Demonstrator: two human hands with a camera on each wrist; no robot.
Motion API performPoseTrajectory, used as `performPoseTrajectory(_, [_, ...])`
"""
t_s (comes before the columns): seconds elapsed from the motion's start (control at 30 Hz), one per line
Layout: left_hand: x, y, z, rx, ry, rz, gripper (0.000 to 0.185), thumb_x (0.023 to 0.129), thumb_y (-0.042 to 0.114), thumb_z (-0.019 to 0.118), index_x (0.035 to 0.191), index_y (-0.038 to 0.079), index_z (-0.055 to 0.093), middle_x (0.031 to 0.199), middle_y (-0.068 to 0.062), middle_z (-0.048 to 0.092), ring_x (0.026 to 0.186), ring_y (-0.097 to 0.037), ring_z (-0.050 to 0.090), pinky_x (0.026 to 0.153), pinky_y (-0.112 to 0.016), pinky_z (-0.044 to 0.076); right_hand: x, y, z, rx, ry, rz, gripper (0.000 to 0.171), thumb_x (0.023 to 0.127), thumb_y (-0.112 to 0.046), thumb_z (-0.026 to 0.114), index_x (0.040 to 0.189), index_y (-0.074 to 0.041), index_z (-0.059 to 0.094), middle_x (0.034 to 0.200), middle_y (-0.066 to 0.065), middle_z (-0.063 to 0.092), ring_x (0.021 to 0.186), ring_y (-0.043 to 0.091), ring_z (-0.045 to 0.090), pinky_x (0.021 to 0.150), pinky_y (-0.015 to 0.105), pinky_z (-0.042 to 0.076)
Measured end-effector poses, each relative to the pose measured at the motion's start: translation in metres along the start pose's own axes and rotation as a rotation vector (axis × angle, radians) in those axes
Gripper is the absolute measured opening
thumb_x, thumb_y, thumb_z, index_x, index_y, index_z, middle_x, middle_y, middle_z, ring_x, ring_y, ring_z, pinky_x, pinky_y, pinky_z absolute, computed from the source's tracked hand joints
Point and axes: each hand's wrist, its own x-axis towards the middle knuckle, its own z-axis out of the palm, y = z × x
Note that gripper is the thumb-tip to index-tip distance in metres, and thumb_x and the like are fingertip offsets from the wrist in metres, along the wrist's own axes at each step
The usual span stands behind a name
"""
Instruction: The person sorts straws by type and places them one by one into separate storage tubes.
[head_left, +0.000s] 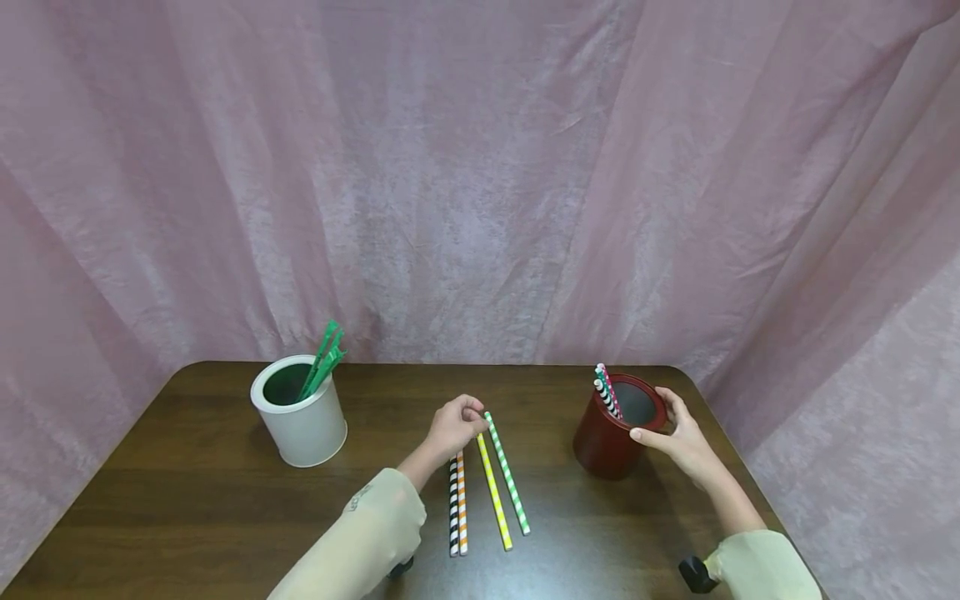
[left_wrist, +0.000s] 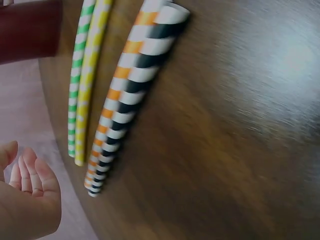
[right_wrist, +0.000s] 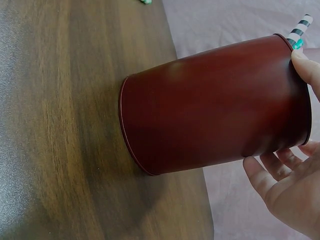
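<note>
My left hand (head_left: pixel 453 429) hovers over the upper ends of several striped paper straws, its fingers loosely bent and nothing visible between them. A black-striped straw (head_left: pixel 453 517) and an orange-striped straw (head_left: pixel 462 517) lie side by side; a yellow-patterned straw (head_left: pixel 495 496) and a green-striped straw (head_left: pixel 510 479) lie to their right. In the left wrist view, the left hand (left_wrist: pixel 32 197) is apart from the straws. My right hand (head_left: pixel 684 442) grips the dark red round container (head_left: pixel 603 447) near its rim, thumb and fingers spread around it. Inside lean several patterned straws (head_left: pixel 607 396).
A white round container (head_left: pixel 311 433) stands at the table's left, with green wrapped sticks (head_left: pixel 324 367) leaning in it. The brown wooden table (head_left: pixel 187 492) ends at a pink curtain (head_left: pixel 480 208) behind. The red container is near the right edge.
</note>
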Motion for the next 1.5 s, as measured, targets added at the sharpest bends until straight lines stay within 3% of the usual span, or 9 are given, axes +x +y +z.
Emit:
performPoseTrajectory(0.17, [-0.005,-0.014,-0.004,0.049,0.04,-0.006,0.023,0.074,0.007,0.062,0.096,0.0,0.056,0.075,-0.005,0.058,0.058,-0.011,0.048,0.052,-0.023,0.041,-0.001,0.0,-0.001,0.001,-0.002,-0.001,0.081,0.078,-0.019,0.065,0.138,-0.003,0.013,0.132,0.024,0.033,0.117,0.033,0.032,0.084,0.046,0.039])
performPoseTrajectory(0.43, [-0.011,-0.032,-0.009,0.107,0.049,-0.023,0.023,0.075,0.004,0.063,0.097,-0.001,0.057,0.073,-0.003,0.056,0.063,-0.011,0.049,0.058,-0.022,0.041,-0.003,-0.003,-0.002,0.002,-0.003,0.001,0.081,0.078,-0.018,0.065,0.138,-0.003,0.012,0.134,0.023,0.029,0.119,0.033,0.03,0.085,0.046,0.038])
performPoseTrajectory(0.73, [-0.017,-0.05,-0.008,0.273,0.113,0.052,0.023,0.068,0.003,0.066,0.089,0.003,0.058,0.073,-0.003,0.06,0.068,-0.013,0.054,0.063,-0.025,0.042,-0.002,-0.003,-0.001,0.01,0.009,-0.01,0.08,0.077,-0.015,0.065,0.138,-0.003,0.014,0.135,0.022,0.03,0.118,0.031,0.032,0.085,0.044,0.038])
performPoseTrajectory(1.13, [-0.022,-0.051,-0.008,0.354,0.11,-0.005,0.026,0.069,0.009,0.067,0.094,0.004,0.058,0.081,-0.005,0.06,0.074,-0.018,0.054,0.065,-0.032,0.043,-0.001,-0.002,-0.001,0.017,0.01,-0.015,0.08,0.077,-0.014,0.065,0.138,-0.004,0.014,0.134,0.022,0.031,0.117,0.031,0.033,0.083,0.041,0.04])
performPoseTrajectory(1.5, [-0.027,-0.045,0.0,0.464,0.196,-0.12,0.025,0.07,0.016,0.07,0.089,0.008,0.056,0.073,-0.001,0.057,0.061,-0.015,0.05,0.05,-0.028,0.038,-0.002,-0.001,0.0,0.021,0.01,-0.015,0.08,0.077,-0.014,0.065,0.138,-0.004,0.014,0.134,0.022,0.031,0.119,0.032,0.032,0.086,0.046,0.037])
